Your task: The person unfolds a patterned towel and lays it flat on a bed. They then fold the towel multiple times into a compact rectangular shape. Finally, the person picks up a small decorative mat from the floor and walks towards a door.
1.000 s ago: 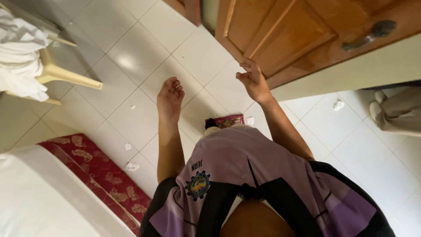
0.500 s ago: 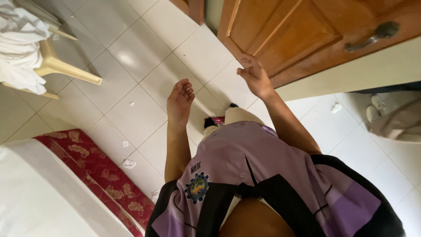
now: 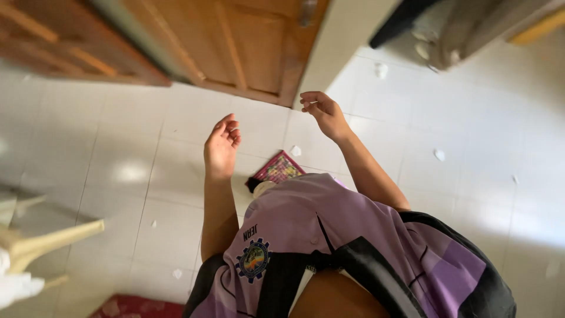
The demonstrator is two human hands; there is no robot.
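My left hand [image 3: 221,144] hangs in the air in front of me, fingers loosely curled, holding nothing. My right hand [image 3: 322,112] is raised a little farther out, near the lower edge of a wooden door [image 3: 247,47], fingers bent and apart, also with nothing in it. Below both forearms is my purple and black shirt [image 3: 329,247] with a round badge on the chest. A small patterned red mat [image 3: 278,169] lies on the white tiled floor [image 3: 118,171] under my hands, partly hidden by the shirt.
Crumpled bits of white paper [image 3: 439,155] are scattered on the tiles. A pale plastic chair leg [image 3: 53,238] juts in at the left. A red patterned cloth edge [image 3: 135,307] shows at the bottom. A bag and dark furniture [image 3: 453,35] stand at the top right.
The view has swung to the right: the bed and chair slid out at the left, the door moved toward the top centre. Both hands stay raised and hold nothing.
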